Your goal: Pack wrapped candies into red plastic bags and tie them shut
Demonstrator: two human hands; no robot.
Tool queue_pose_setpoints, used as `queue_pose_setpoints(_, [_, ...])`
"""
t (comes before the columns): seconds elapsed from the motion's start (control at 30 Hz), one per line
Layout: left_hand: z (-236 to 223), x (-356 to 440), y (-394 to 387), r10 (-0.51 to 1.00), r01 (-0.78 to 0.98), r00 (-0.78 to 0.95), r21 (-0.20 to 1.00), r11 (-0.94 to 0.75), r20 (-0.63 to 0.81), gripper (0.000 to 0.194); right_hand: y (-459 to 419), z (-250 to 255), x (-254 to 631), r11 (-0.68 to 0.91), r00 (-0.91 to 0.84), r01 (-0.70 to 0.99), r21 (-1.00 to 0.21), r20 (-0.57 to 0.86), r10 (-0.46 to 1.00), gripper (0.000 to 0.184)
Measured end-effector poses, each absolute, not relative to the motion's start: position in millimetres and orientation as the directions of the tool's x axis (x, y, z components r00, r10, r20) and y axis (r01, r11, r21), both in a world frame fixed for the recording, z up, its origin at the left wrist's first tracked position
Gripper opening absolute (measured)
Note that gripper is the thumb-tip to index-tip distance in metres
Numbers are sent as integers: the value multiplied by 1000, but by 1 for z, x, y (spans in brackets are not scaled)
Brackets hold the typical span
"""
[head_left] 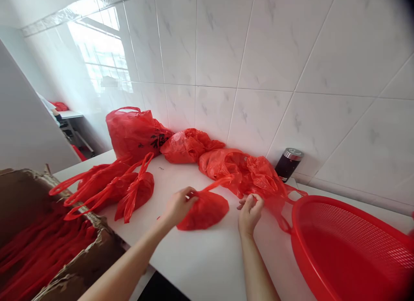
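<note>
My left hand is closed on the gathered top of a small filled red plastic bag, which rests on the white table. One loop of this bag stretches up to the right. To the right of it, my right hand is raised with its fingers curled together, in front of a crumpled red plastic bag. Whether those fingers pinch anything cannot be made out. Several small tied red bags lie to the left of my left hand, their loops pointing toward the box.
A torn cardboard box full of red bundles stands at the left edge. Large red bags line the tiled wall. A dark cup with a silver lid stands behind a red plastic basket at the right.
</note>
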State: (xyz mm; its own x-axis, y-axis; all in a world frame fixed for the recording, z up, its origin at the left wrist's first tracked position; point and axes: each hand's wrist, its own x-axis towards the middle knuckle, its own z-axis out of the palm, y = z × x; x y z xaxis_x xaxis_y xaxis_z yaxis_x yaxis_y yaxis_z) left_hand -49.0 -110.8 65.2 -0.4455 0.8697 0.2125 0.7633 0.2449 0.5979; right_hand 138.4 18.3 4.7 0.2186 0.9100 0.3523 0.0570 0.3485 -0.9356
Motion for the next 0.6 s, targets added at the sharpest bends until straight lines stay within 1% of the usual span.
queue_pose_setpoints(0.1, [80, -96, -142, 768, 721, -602, 563, 404, 219, 24, 25, 0, 138, 330, 190, 21, -944, 328, 926, 28])
queue_pose_setpoints(0.17, [90, -118, -160, 692, 696, -677, 524, 491, 252, 28, 27, -5, 137, 334, 157, 12, -943, 331, 930, 27])
queue_pose_setpoints(0.2, [93, -125, -167, 655, 686, -704, 504, 525, 276, 30, 28, -7, 136, 338, 142, 13, -941, 336, 931, 27])
queue_pose_setpoints(0.27, [93, -126, -175, 600, 705, -707, 448, 550, 375, 36, 27, -10, 133, 350, 118, 25, -937, 350, 929, 27])
queue_pose_setpoints(0.33, [84, -112, -176, 624, 792, -611, 380, 478, 487, 36, 24, -12, 131, 368, 106, 51, -928, 371, 922, 26])
queue_pose_setpoints(0.37, [76, -101, -173, 670, 843, -537, 353, 406, 512, 34, 22, -11, 130, 380, 102, 69, -922, 385, 917, 26])
queue_pose_setpoints(0.4, [66, -87, -170, 731, 885, -458, 341, 318, 506, 31, 20, -10, 129, 394, 99, 92, -914, 402, 910, 25])
queue_pose_setpoints(0.43, [55, -71, -166, 796, 905, -387, 356, 232, 466, 27, 19, -8, 129, 409, 98, 122, -904, 421, 902, 25])
queue_pose_setpoints(0.47, [44, -55, -163, 861, 906, -327, 387, 168, 391, 24, 19, -5, 131, 425, 100, 159, -891, 443, 891, 25])
queue_pose_setpoints(0.53, [23, -24, -157, 925, 885, -258, 452, 110, 280, 21, 24, 2, 139, 450, 119, 257, -855, 490, 864, 24])
queue_pose_setpoints(0.6, [6, -2, -154, 958, 867, -188, 495, 58, 218, 21, 35, 7, 156, 447, 156, 380, -810, 533, 832, 24])
